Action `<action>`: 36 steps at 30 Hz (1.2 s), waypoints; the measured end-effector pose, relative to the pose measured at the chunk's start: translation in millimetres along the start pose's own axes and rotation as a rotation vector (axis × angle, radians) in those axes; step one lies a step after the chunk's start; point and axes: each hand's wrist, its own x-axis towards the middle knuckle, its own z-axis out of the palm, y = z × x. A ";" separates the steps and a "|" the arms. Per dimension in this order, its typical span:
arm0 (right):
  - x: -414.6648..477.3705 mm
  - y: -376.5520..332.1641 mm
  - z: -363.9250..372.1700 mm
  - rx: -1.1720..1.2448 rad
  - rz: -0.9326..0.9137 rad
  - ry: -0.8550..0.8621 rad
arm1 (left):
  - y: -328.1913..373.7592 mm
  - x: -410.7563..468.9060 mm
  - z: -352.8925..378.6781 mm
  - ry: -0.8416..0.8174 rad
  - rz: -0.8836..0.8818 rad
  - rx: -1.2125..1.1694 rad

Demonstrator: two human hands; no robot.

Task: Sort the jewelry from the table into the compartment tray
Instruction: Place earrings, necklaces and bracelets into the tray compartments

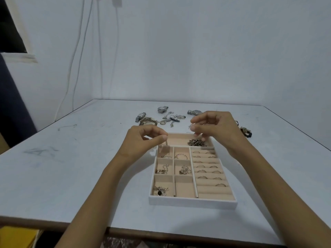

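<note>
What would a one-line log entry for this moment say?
left hand: pinches small metal piece over tray | right hand: curled above tray, hold unclear | table: watches, chains unsorted

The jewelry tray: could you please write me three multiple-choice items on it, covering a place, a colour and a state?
1. Where in the tray does the dark pile of small pieces lie?
A) the long far compartment
B) the near left compartment
C) the ring rolls

2. What colour is the tray's lining?
A) green
B) peach-beige
C) black

3. What is the left hand doing?
A) lying flat on the table
B) gripping a watch
C) pinching a small dangling piece

Answers:
1 A, the pile lies beyond the square compartments.
2 B, every bare compartment floor shows it.
3 C, thumb and forefinger meet on the piece above the tray.
</note>
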 end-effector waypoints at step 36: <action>-8.3 -4.4 9.5 -0.153 0.032 -0.249 | -19.8 5.4 3.7 -0.041 0.143 0.361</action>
